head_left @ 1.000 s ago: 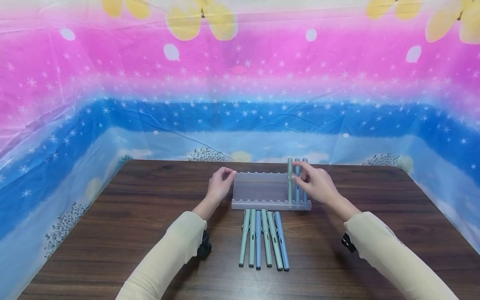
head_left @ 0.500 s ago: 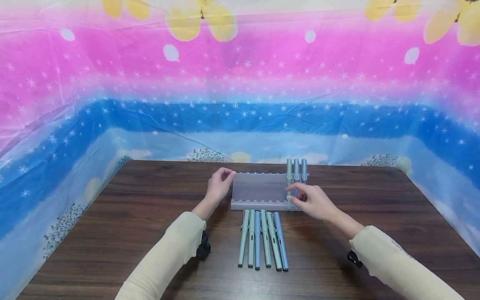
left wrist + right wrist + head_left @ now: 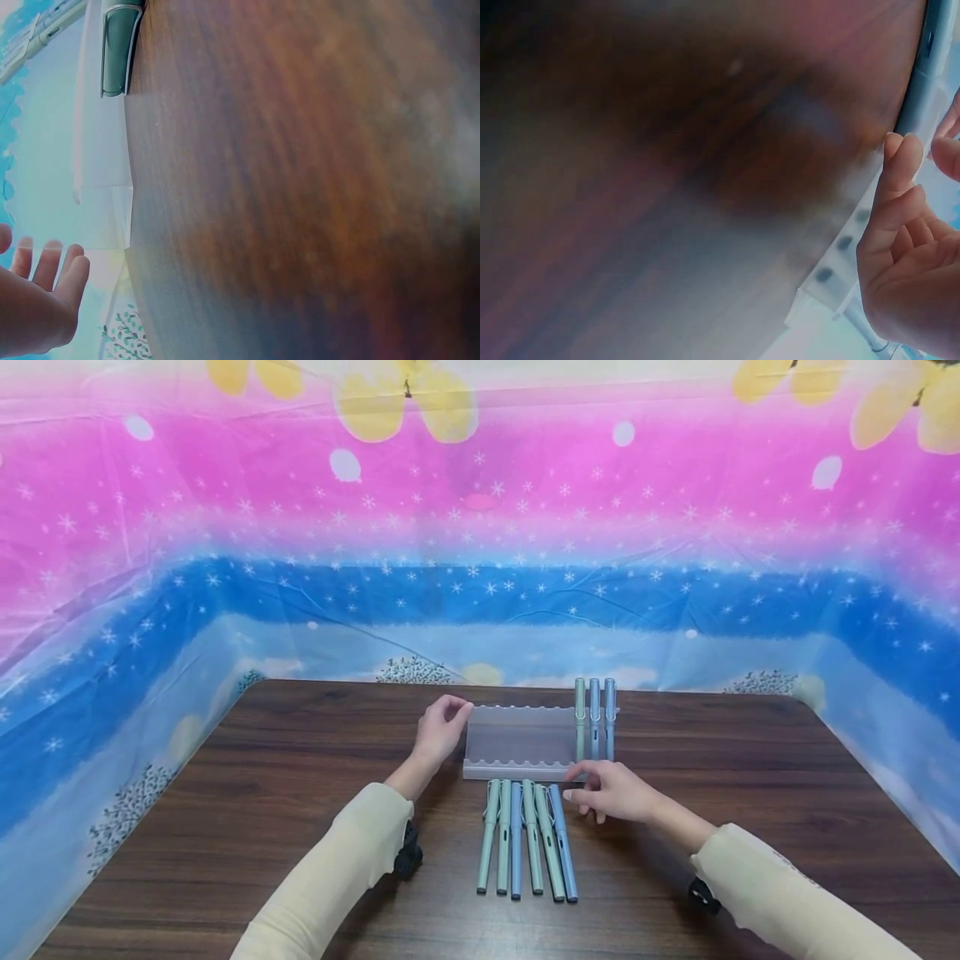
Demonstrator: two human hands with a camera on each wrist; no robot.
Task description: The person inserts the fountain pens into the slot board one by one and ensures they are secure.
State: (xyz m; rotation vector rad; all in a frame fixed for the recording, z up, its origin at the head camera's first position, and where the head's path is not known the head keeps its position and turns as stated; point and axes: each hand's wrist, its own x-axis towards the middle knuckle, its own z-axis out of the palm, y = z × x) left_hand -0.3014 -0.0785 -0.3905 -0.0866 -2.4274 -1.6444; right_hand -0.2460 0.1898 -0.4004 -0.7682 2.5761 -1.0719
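Observation:
A translucent pen rack (image 3: 517,735) with scalloped edges stands on the table. My left hand (image 3: 441,727) pinches its upper left corner between thumb and fingers. At the rack's right end one green pen (image 3: 580,727) and two blue pens (image 3: 596,718) lean upright, clips facing me. In front lies a row of several green and blue pens, caps toward the rack. My right hand (image 3: 618,791) is beside the cap of the rightmost blue pen (image 3: 566,852), thumb and index finger apart. The right wrist view shows this pen (image 3: 921,90) just past the fingertips.
The dark wood table (image 3: 300,760) extends to both sides of the rack. A pink and blue patterned cloth (image 3: 480,535) hangs around its back and sides. Black wrist cameras sit under both cuffs, the left camera (image 3: 408,852) close to the tabletop.
My right hand has left the upright green pen and come down toward me, to the caps of the lying pens. My left hand stays at the rack's corner.

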